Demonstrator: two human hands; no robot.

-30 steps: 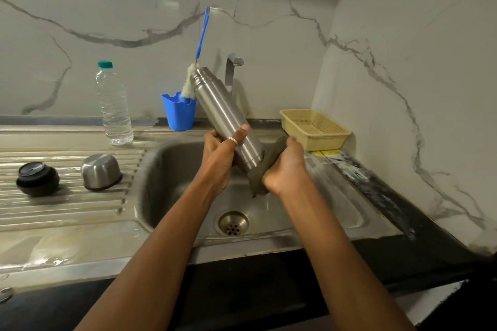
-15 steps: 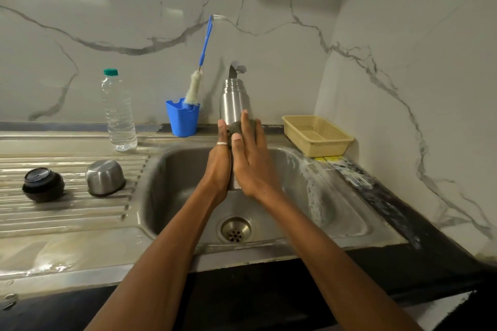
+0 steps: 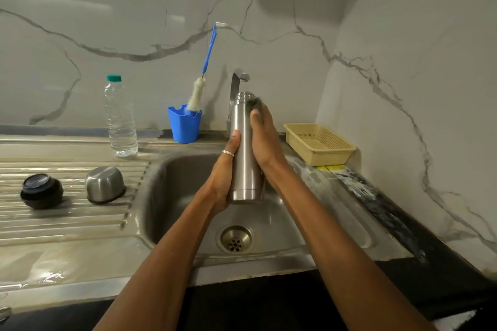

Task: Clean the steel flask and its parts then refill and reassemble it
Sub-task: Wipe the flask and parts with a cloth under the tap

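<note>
Flask (image 3: 243,158), cylindrical brushed steel, upright above stainless sink basin (image 3: 172,196), uncapped. Left grip (image 3: 223,177) curled round lower body; right grip (image 3: 265,137), fingers straight, presses dark scrub pad (image 3: 255,101) against flask mouth.

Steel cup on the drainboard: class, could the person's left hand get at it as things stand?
Probably yes, once freed: the left hand grips the flask, but nothing stands between it and the steel cup.
</note>
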